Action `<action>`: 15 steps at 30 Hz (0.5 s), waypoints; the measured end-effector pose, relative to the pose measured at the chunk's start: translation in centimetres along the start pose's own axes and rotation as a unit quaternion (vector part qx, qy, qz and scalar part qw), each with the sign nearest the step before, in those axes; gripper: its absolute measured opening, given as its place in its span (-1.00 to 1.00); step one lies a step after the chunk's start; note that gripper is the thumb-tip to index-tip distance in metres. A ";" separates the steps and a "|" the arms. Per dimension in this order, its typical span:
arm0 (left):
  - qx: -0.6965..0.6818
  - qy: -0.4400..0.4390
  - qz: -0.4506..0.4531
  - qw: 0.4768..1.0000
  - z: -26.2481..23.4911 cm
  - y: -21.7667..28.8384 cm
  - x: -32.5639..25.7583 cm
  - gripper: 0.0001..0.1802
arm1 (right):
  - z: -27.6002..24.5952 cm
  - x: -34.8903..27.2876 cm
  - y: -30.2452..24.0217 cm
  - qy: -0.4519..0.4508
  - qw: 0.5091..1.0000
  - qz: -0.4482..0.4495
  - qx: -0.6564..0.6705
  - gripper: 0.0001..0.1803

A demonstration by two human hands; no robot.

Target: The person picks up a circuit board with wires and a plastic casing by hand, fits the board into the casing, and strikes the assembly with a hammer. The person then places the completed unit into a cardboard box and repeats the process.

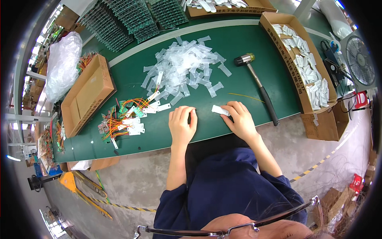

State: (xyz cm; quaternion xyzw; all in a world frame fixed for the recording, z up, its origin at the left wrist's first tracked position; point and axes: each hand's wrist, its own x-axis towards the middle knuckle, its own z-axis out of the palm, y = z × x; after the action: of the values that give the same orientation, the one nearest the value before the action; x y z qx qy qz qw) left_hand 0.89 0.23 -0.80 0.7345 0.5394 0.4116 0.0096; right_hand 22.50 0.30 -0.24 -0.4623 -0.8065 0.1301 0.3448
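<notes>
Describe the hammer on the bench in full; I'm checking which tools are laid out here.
The hammer is a mallet with a double-faced head: one black end, one pale yellowish end, joined by a shiny metal collar. A slim metal shaft leads to a black grip. It lies flat on the green table, head away from the person, grip pointing toward the near edge. Neither hand touches it; the right hand is nearest, to its left.
</notes>
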 end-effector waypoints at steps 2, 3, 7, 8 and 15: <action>0.027 0.029 -0.046 0.998 -0.4 -0.2 0.1 -0.91 | 0.1 -0.1 0.0 0.016 1.000 0.017 0.008 -0.71; 0.053 0.041 -0.075 0.995 -1.1 -0.5 0.1 -0.89 | 0.0 -0.1 0.0 0.015 1.000 0.014 0.001 -0.71; 0.222 0.066 -0.139 0.963 -5.6 -5.1 -0.9 -0.77 | 0.0 -0.1 0.0 0.016 1.000 0.003 -0.003 -0.70; 0.240 0.002 -0.150 0.959 -6.7 -5.8 -1.0 -0.69 | -0.1 -0.1 0.1 0.014 1.000 0.004 0.002 -0.70; 0.173 -0.104 -0.072 0.977 -7.1 -6.9 -0.1 -0.55 | 0.0 -0.1 0.0 0.020 1.000 0.003 -0.002 -0.71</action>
State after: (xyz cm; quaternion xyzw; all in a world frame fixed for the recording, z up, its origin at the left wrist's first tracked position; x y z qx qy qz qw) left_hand -8.92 -0.04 0.63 0.7228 0.6502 0.2318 -0.0321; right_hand 22.56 0.25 -0.26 -0.4682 -0.7983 0.1200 0.3592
